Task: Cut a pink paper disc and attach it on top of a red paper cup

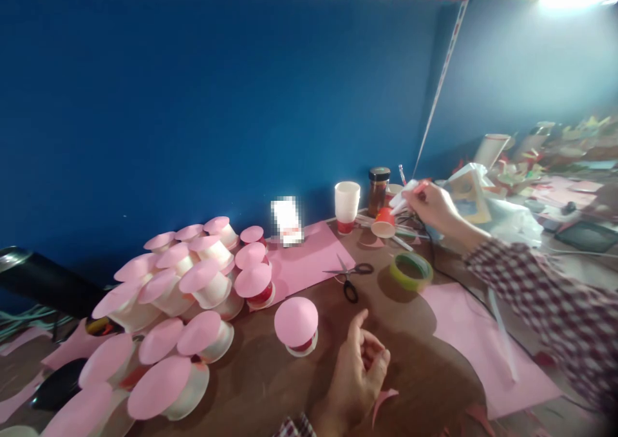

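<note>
My right hand [432, 208] is closed around a white tool, apparently a glue gun [402, 197], above a tipped red paper cup [385, 223]. My left hand [360, 372] rests low over the brown table, fingers loosely curled and apart, holding nothing. Left of it stands a small cup topped with a pink paper cone [296, 321]. Beyond the fingertips, black-handled scissors [350, 276] lie with their blades spread, partly over a pink sheet [309, 257]. A roll of yellow-green tape [411, 271] sits between the two hands.
Several pink-topped paper cups [205, 282] crowd the left side. A stack of white cups [347, 202] and a brown jar [378, 189] stand by the blue wall. Cut pink paper [463, 321], a plastic bag [512, 218] and a black cable [437, 266] lie right. A dark bottle [43, 279] leans left.
</note>
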A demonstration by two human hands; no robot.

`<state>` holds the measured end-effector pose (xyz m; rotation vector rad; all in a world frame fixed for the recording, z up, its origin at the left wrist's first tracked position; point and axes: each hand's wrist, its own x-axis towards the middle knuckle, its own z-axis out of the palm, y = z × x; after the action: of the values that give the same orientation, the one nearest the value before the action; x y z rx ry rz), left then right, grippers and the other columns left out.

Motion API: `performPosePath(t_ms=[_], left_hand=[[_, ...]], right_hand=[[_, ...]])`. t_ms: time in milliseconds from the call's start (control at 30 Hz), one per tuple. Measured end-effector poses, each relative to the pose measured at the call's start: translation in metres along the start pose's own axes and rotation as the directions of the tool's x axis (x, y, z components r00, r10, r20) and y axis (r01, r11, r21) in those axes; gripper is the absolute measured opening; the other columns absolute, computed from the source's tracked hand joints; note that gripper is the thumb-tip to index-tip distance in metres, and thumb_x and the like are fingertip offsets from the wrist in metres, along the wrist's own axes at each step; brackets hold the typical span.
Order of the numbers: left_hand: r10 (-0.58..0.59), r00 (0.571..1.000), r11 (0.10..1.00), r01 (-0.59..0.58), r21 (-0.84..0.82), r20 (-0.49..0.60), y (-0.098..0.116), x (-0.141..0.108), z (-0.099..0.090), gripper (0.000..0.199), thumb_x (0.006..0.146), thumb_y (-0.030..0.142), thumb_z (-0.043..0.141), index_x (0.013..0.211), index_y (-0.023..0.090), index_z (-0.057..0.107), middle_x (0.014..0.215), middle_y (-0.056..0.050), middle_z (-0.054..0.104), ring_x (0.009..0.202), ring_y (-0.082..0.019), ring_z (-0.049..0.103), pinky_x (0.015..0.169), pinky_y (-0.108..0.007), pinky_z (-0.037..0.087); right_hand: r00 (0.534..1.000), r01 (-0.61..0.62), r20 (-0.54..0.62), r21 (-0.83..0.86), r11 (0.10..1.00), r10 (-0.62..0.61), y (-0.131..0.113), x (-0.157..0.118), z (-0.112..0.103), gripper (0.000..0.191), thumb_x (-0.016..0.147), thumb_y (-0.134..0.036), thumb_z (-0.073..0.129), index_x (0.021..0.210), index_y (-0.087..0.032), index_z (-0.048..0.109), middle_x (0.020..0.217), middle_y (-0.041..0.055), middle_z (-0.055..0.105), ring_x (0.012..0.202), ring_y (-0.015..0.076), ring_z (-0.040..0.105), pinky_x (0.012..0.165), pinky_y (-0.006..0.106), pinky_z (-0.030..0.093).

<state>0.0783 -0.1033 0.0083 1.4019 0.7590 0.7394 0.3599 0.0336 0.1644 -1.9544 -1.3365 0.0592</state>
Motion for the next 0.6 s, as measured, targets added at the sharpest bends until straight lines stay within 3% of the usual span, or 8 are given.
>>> performPosePath(t_ms=[100,233,433,600], left_hand=[[-0.055,0.998,0.998,0.056,0.038,-0.027,0.004,-0.003,0.002,0.061,0.087,0.032,0.057,0.143,0.021,0.035,0.093,-0.004,0.06,0.073,-0.012,0.053,0.07,-0.025,0.048],[-0.116,0.99,0.991,0.121,0.06,-0.077,-0.001,-0.004,0.005,0.064,0.083,0.031,0.061,0.143,0.022,0.037,0.092,-0.004,0.061,0.07,-0.012,0.051,0.065,-0.025,0.048],[-0.127,0.991,0.988,0.131,0.078,-0.052,-0.02,0.0,0.005,0.067,0.082,0.035,0.061,0.143,0.022,0.037,0.089,-0.005,0.064,0.065,-0.011,0.052,0.057,-0.023,0.044],[-0.14,0.99,0.987,0.142,0.07,-0.035,-0.027,0.002,0.004,0.069,0.08,0.037,0.063,0.143,0.023,0.038,0.089,-0.006,0.066,0.065,-0.013,0.054,0.058,-0.023,0.044]], right_hand=[[0.991,-0.079,-0.116,-0.092,0.993,0.068,0.012,0.054,0.002,0.028,0.093,-0.036,0.048,0.092,-0.01,0.057,0.084,0.0124,0.067,0.069,0.0136,0.053,0.066,0.027,0.037],[0.981,-0.157,-0.145,-0.186,0.97,0.131,0.03,0.101,0.018,0.035,0.093,-0.034,0.047,0.102,-0.003,0.059,0.095,0.0192,0.067,0.08,0.0148,0.053,0.07,0.029,0.033],[0.978,-0.206,-0.088,-0.303,0.93,0.188,0.049,0.132,0.048,0.039,0.093,-0.033,0.048,0.106,0.0,0.062,0.102,0.0242,0.065,0.085,0.0175,0.056,0.067,0.032,0.03],[0.973,-0.198,0.03,-0.39,0.899,0.228,0.067,0.149,0.07,0.035,0.085,-0.031,0.059,0.089,0.002,0.068,0.087,0.0239,0.066,0.076,0.0176,0.057,0.062,0.033,0.03]])
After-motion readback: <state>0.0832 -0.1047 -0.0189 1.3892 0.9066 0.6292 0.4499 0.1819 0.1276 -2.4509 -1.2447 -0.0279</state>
